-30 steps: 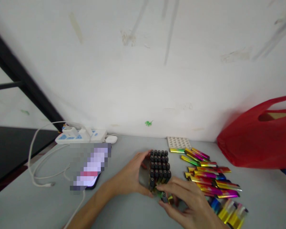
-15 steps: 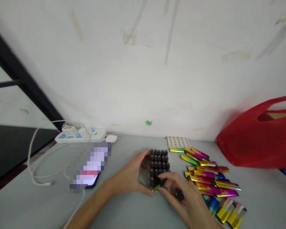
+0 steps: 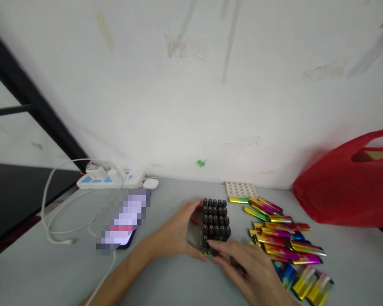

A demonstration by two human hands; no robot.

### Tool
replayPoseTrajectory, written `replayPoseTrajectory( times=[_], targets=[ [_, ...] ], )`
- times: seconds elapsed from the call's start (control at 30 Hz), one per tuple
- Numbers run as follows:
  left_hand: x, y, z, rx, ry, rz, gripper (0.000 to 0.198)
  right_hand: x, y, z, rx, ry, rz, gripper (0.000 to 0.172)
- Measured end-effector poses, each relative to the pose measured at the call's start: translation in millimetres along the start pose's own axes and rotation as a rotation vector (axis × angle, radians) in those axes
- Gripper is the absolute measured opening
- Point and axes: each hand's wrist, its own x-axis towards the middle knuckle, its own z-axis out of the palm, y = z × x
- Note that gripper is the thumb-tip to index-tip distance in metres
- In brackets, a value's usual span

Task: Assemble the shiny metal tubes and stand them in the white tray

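Rows of black-topped cylinders (image 3: 216, 219) stand packed together in a block at the middle of the table. My left hand (image 3: 178, 231) curves round the left side of the block, thumb at its near corner and fingers at its far corner. At the near edge of the block, my right hand (image 3: 242, 263) has its thumb and index finger closed on a black-topped piece, mostly hidden by the fingers. Several shiny multicoloured tubes (image 3: 276, 250) lie loose to the right of that hand.
A white tray with holes (image 3: 241, 189) rests against the wall. At the right is a red bag (image 3: 344, 187). On the left lie a phone (image 3: 127, 221), a white power strip (image 3: 110, 179) and white cables (image 3: 62, 241).
My right hand has moved slightly left, bringing its fingertips and the black piece into the gap in the block's near row. My left hand keeps its place beside the block.
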Motion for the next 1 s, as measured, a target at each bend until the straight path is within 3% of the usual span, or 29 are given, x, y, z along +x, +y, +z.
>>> replayPoseTrajectory(
  times=[0.33, 0.5, 0.6, 0.77, 0.9, 1.0],
  targets=[
    [1.3, -2.4, -0.5, 0.023, -0.013, -0.018, 0.138, 1.8, -2.2, -2.2, -0.072, -0.007, -0.051, 0.043],
    [1.2, -1.7, -1.4, 0.039, -0.013, -0.007, 0.138, 3.5, -6.3, -0.1, -0.083, 0.011, 0.038, 0.044],
    [0.6, -2.8, -1.0, 0.037, -0.009, -0.017, 0.138, 5.0, -4.2, -7.4, -0.096, 0.064, 0.149, 0.033],
    [0.5, -5.0, -0.2, 0.025, -0.008, -0.017, 0.139, 7.6, 19.8, -41.7, -0.267, 0.157, 0.327, 0.015],
    [1.0, -2.8, -1.3, 0.034, -0.01, -0.024, 0.137, 3.8, 48.4, -67.1, -0.439, 0.054, 0.399, 0.014],
    [1.2, -1.7, -1.8, 0.038, -0.016, -0.024, 0.136, -3.5, 64.7, -72.8, -0.573, -0.039, 0.442, 0.012]
  ],
)
